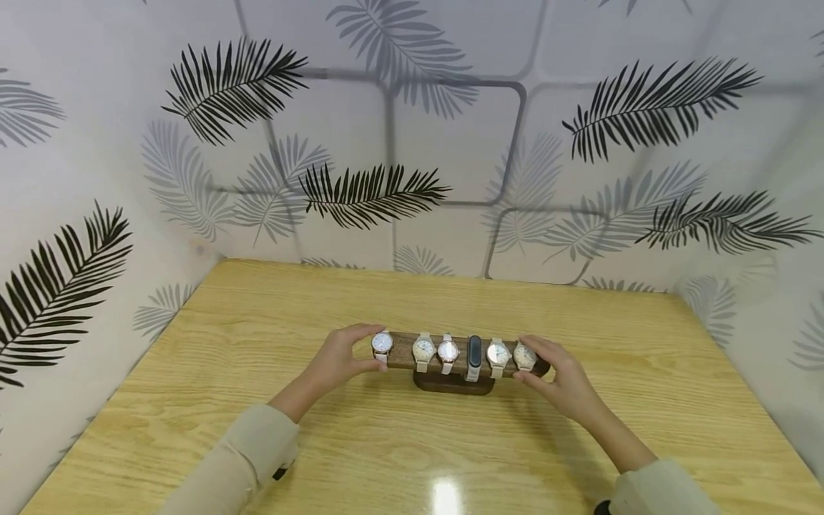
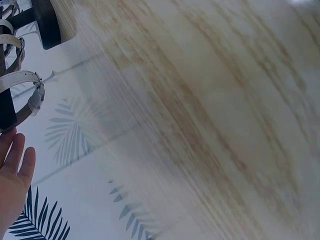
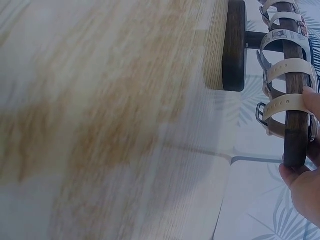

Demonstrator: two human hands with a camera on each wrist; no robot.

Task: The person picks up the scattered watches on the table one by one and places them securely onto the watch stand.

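A dark wooden watch stand [image 1: 402,351] stands on the table, its bar raised above a rounded base [image 1: 453,384]. Several wristwatches with pale straps ring the bar, along with a black-faced fitness band [image 1: 474,351]. At the bar's left end, my left hand [image 1: 337,361] holds it with finger and thumb at either edge, beside the leftmost wristwatch [image 1: 383,343]. My right hand [image 1: 566,379] grips the right end around the rightmost wristwatch [image 1: 524,356]. In the right wrist view, one fingertip touches a cream strap [image 3: 290,103]. The left thumb is hidden in the left wrist view.
The yellow wood-grain table [image 1: 386,443] reaches back to a wall [image 1: 450,143] patterned with dark and grey leaves. Light-coloured sleeves [image 1: 238,450] cover both forearms. A bright reflection lies on the tabletop near the front.
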